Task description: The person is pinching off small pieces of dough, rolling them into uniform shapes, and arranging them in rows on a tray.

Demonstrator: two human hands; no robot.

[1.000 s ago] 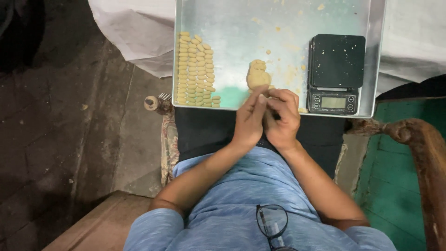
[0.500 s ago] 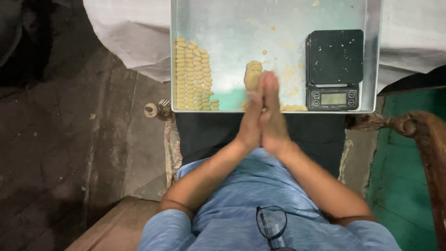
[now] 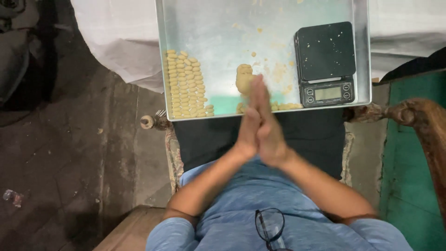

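1. left hand (image 3: 248, 128) and right hand (image 3: 269, 130) now press flat, palm to palm; earlier fingertips pinched.
2. whether dough sits between them, cannot tell.
3. dough lump (image 3: 243, 78) lies just beyond, in tray (image 3: 213, 28).

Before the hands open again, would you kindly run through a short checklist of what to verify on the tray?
1. Left hand and right hand pressed palm to palm: ok.
2. Anything held between the palms: cannot tell, hidden.
3. Dough lump on the metal tray, just beyond the fingertips: ok.
4. Small dough pieces lined up in rows at the tray's left side: ok.
5. Black scale platform free of a load: ok, only crumbs on it.
6. Tray surface clean: not ok, crumbs and smears around the lump.
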